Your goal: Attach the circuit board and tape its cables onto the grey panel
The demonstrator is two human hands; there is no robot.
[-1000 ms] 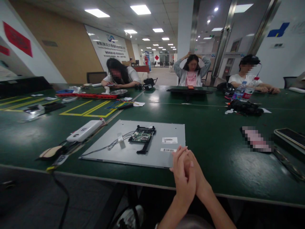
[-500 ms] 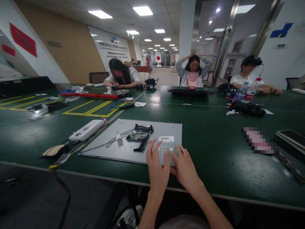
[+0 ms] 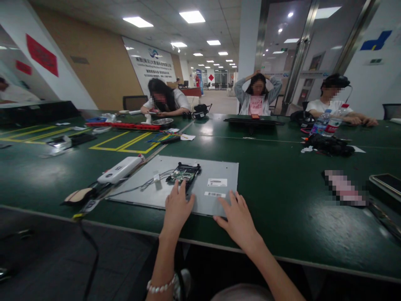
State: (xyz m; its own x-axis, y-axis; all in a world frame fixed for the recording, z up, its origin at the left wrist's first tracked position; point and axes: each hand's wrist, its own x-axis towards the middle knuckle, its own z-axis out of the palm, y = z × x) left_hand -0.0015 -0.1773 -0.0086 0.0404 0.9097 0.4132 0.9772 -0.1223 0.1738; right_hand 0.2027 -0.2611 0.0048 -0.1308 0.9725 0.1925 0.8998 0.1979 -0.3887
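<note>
A flat grey metal panel (image 3: 194, 200) lies on the green table before me, with two white labels, one of them a barcode label (image 3: 214, 194). On it sits a green circuit board (image 3: 182, 173) in a black frame, grey cables running off to its left. My left hand (image 3: 178, 205) is over the panel's front part, fingers apart, its fingertips at the board's near edge; whether they touch it I cannot tell. At the panel's front right corner my right hand (image 3: 236, 215) rests with spread fingers. Neither hand holds anything.
Left of the panel lie a white power strip (image 3: 119, 169) and a beige-and-black mouse-shaped object (image 3: 79, 195). To the right are phones, one at the far right (image 3: 387, 184), and bottles (image 3: 333, 119). Several people sit across the table (image 3: 282, 188). A black cable (image 3: 90, 246) hangs off the front edge.
My left hand has moved left, away from my right hand, to the near side of the circuit board. The right hand stays near the panel's front right corner. The view has shifted slightly.
</note>
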